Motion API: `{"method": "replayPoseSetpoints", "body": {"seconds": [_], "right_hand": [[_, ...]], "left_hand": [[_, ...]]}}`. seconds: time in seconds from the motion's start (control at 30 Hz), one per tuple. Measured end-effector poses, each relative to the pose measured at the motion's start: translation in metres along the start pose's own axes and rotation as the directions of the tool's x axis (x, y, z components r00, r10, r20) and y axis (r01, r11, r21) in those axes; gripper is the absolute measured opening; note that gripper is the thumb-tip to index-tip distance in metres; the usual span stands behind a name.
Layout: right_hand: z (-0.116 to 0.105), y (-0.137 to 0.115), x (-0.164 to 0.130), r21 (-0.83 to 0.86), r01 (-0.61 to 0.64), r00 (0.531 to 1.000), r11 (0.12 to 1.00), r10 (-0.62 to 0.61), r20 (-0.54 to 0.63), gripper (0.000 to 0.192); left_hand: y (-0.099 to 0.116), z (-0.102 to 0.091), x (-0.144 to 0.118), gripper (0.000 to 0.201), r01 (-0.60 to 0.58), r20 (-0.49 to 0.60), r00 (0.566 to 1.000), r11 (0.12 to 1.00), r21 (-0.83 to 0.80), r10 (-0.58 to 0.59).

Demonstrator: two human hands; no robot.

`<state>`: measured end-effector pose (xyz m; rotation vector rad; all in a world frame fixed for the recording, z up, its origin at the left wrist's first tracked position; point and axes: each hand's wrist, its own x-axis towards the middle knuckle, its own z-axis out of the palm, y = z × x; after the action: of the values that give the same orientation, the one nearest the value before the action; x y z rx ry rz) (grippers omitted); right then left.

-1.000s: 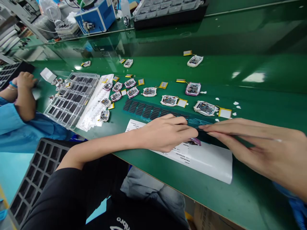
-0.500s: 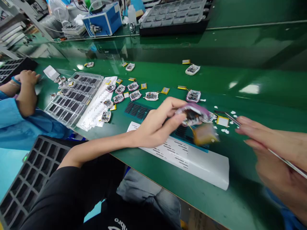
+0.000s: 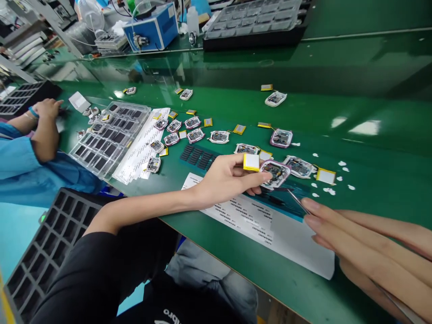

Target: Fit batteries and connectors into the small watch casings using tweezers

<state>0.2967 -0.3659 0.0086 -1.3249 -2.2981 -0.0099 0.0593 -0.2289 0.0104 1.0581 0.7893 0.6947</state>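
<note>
My left hand point(image 3: 221, 180) grips a small purple-edged device case point(image 3: 276, 174), its circuit board facing up. The yellow-edged battery point(image 3: 251, 162) attached to this case rests over my left fingers. Closed around metal tweezers point(image 3: 297, 200), my right hand point(image 3: 354, 243) brings their tips to the lower edge of the case. A dark sliver shows at the tips; whether it is a strip or the tips themselves I cannot tell. Below lies a teal sheet of black strips point(image 3: 197, 157), partly covered by my hand, above a printed white sheet point(image 3: 300, 243).
Several open cases with batteries, such as one white case point(image 3: 219, 137), lie along the green bench point(image 3: 381, 180). White scraps point(image 3: 330, 191) are scattered at right. A clear tray point(image 3: 111, 139) stands left, near a co-worker's hands point(image 3: 47, 109). A blue box point(image 3: 151, 28) stands behind.
My left hand has turned the case board-side up, and its battery has swung from the lower right to the left. My right hand has brought the tweezers left and down to the case.
</note>
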Motion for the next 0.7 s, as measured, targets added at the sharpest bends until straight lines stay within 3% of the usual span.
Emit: {"method": "replayPoseSetpoints", "body": {"seconds": [0.1, 0.4, 0.7], "right_hand": [[-0.002, 0.004, 0.005, 0.022, 0.106, 0.994, 0.994, -0.107, 0.039, 0.067], [0.018, -0.001, 0.009, -0.049, 0.211, 0.974, 0.976, -0.214, -0.07, 0.06], [0.019, -0.002, 0.01, -0.045, 0.198, 0.975, 0.979, -0.201, -0.094, 0.062]], "left_hand": [[0.001, 0.001, -0.002, 0.053, 0.003, -0.02, 1.0, 1.0, -0.012, -0.003], [0.002, 0.005, -0.009, 0.051, -0.017, -0.017, 1.0, 0.996, 0.091, 0.019], [0.001, 0.007, -0.011, 0.049, -0.053, -0.037, 0.998, 0.99, 0.134, 0.059]]}}
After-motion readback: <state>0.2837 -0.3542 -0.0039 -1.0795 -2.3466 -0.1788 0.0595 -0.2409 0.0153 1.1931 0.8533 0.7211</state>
